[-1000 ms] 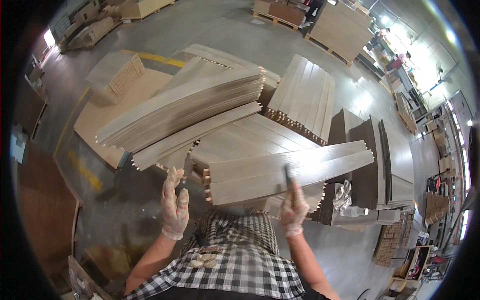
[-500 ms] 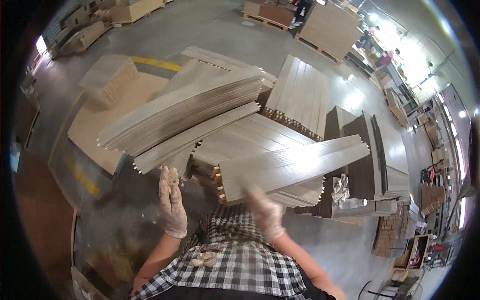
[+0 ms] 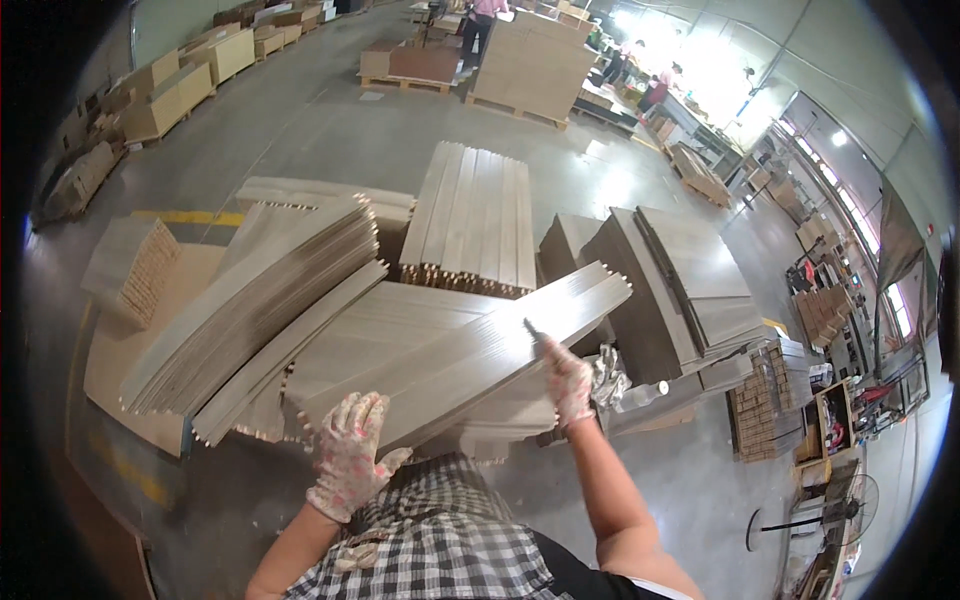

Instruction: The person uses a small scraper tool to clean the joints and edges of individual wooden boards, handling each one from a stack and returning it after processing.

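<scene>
A long grey board (image 3: 480, 335) lies slantwise on top of a stack of similar boards (image 3: 380, 315) in front of me. My left hand (image 3: 350, 455), in a pale patterned glove, is at the board's near left end. Its thumb stands apart from the fingers, and it grips nothing visible. Over the board's right part is my right hand (image 3: 568, 385), gloved the same way, with its fingers curled. A slim dark tip sticks out of it over the board; what it belongs to is unclear. Small light pegs line the board ends.
Left of the stack lean thick bundles of boards (image 3: 270, 300); another stack (image 3: 470, 215) lies behind. Wider grey panels (image 3: 690, 260) stand to the right, near crumpled clear plastic (image 3: 608, 375) and a bottle (image 3: 645, 395). A standing fan (image 3: 850, 510) is at lower right. People work far off.
The view has swung right. My left hand has come to the board's near end, its fingers bending over. My right hand has moved from that end toward the board's right part.
</scene>
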Available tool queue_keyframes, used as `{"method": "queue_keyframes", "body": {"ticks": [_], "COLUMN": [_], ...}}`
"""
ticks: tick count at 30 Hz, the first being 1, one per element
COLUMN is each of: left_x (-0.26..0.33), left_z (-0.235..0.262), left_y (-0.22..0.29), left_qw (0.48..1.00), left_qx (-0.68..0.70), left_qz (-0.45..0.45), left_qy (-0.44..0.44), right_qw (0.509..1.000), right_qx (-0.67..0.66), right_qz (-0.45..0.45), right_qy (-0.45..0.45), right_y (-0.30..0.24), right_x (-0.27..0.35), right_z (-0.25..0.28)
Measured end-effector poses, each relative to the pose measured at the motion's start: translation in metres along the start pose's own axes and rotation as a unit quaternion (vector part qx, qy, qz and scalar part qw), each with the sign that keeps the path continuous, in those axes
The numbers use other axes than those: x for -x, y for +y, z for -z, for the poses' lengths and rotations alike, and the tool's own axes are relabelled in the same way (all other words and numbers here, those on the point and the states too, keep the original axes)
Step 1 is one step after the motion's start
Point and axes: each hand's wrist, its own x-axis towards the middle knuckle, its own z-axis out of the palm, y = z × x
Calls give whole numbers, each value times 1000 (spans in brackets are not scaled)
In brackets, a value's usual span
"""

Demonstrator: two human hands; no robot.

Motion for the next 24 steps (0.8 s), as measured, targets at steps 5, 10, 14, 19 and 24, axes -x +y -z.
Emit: {"method": "queue_keyframes", "body": {"ticks": [5,10,14,19,24], "left_x": [-33,-61,-66,-67,-63], "left_z": [-15,-7,-1,3,-1], "left_y": [6,19,30,49,56], "left_qw": [998,986,985,978,988], "left_qx": [24,32,-27,-139,-123], "left_qz": [-16,33,43,-53,-81], "left_qy": [-51,-163,-166,-146,-45], "right_qw": [919,879,970,963,971], "right_qx": [358,426,124,-146,-170], "right_qz": [-93,-60,-113,-118,-52], "right_qy": [135,207,176,190,161], "right_y": [34,81,88,87,47], "right_x": [-135,-205,-211,-204,-202], "right_z": [98,161,141,147,146]}}
